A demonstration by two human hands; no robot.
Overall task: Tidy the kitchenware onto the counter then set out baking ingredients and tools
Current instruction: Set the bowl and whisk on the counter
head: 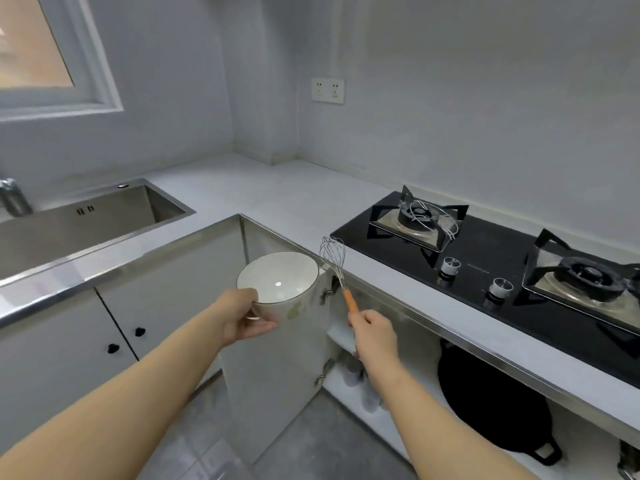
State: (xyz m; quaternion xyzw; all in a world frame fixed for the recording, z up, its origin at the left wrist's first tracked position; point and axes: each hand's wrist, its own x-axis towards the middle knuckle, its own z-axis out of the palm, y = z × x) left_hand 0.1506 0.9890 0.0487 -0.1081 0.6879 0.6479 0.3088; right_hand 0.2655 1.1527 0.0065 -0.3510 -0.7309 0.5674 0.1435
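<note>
My left hand (244, 318) grips a white bowl (278, 282) by its near rim and side, holding it in the air in front of the counter's inner corner. My right hand (372, 329) holds a wire whisk (334, 258) by its orange handle, wires pointing up, just right of the bowl. Both are below and in front of the pale counter (277, 195), not touching it.
A steel sink (93, 216) with a tap is at the left. A black gas hob (485, 258) with two burners fills the counter at the right. Below it an open cabinet holds a black pan (491, 403) and some jars. A cabinet door (277, 358) stands open under my hands.
</note>
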